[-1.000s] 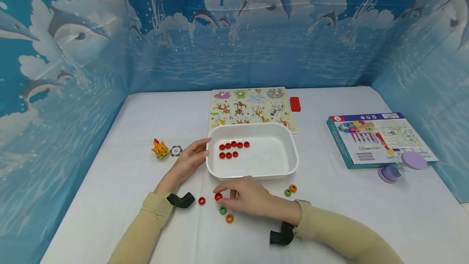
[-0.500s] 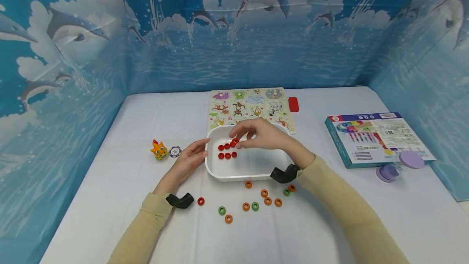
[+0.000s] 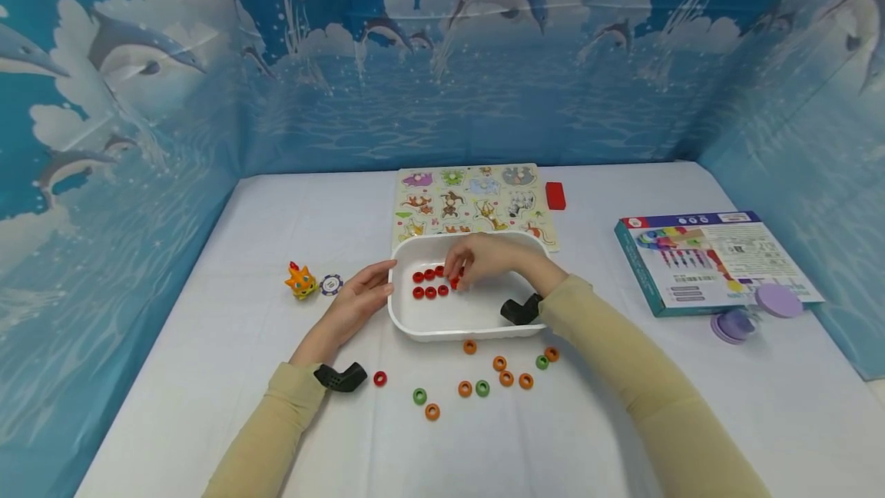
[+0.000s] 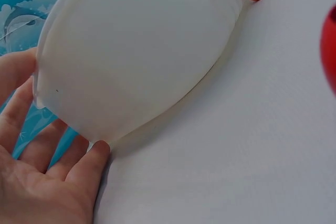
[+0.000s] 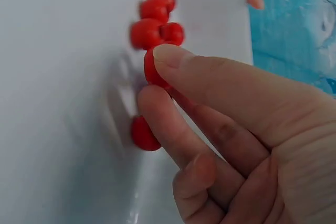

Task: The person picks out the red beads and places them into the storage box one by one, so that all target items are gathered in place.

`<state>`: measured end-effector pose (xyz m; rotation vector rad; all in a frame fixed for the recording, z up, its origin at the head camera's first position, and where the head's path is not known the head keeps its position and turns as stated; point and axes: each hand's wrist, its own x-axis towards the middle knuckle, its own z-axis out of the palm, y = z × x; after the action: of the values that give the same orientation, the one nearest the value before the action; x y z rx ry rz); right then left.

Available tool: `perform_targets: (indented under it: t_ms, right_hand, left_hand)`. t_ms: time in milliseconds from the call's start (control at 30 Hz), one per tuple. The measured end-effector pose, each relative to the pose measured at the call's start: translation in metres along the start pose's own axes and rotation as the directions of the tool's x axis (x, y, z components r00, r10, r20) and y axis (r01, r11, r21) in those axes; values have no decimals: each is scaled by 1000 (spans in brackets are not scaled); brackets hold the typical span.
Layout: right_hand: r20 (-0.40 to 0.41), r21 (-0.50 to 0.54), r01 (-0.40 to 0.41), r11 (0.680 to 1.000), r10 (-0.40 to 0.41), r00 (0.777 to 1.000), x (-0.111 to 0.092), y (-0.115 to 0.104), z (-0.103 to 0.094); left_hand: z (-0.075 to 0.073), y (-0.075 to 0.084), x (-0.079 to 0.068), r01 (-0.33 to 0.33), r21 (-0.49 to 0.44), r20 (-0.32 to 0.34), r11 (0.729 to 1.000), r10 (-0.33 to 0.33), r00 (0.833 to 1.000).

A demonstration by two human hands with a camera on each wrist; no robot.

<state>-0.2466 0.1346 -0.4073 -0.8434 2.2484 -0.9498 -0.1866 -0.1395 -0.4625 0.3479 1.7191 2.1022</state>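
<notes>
Inside the white tray, my right hand pinches a red ring bead between thumb and finger. The held bead is close over the tray floor, at the right end of the shorter of two rows of red ring beads. Part of the longer row hides behind the fingers in the head view. My left hand rests against the tray's left end, its extended fingertips touching the outer wall and rim, as the left wrist view shows.
Below the tray lie several orange ring beads, green ring beads and one red ring bead. An animal puzzle board and red block are behind. Left: orange toy, chip. Right: box, purple-lidded container.
My right hand picked up a red ring bead from the table, carried it up into the tray, then lowered it rightward toward the shorter row's end. The left hand stayed at the tray.
</notes>
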Motion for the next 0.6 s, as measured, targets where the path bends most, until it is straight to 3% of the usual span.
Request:
perform_targets:
  t_ms: [267,433,600]
  right_hand:
    - [8,-99,-29,995,29,1000,3,-2,7]
    - [11,-69,-28,997,29,1000,1,-5,3]
    - [-37,6,38,999,-38,999,-8,-13,-6]
  left_hand:
    - [0,0,0,2,6,0,1000,-2,1000]
    - [0,1,0,1,-2,2,1000,-1,1000]
    - [0,0,1,-4,-7,7,1000,4,1000]
